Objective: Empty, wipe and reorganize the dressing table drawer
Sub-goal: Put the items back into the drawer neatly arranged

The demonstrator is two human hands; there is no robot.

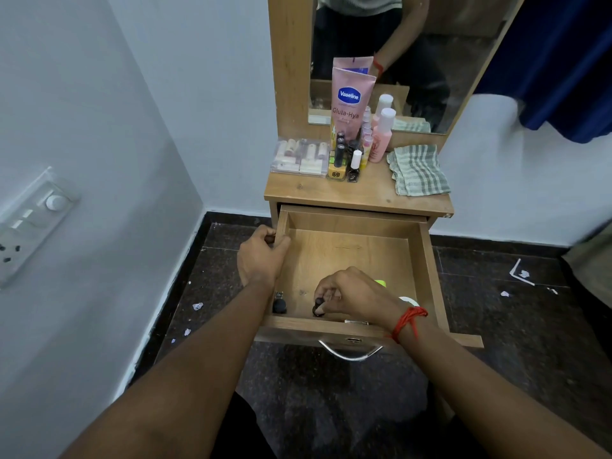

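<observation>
drawer [427, 260] open, right hand [354, 294] pinching bottle [318, 308]

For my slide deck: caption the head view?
Left hand grips the side of the open drawer; right hand pinches a small dark bottle inside.

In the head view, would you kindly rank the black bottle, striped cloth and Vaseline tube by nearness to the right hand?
From the right hand:
1. black bottle, in the drawer, near-left corner.
2. striped cloth, right side of the tabletop.
3. Vaseline tube, at the back by the mirror.
</observation>
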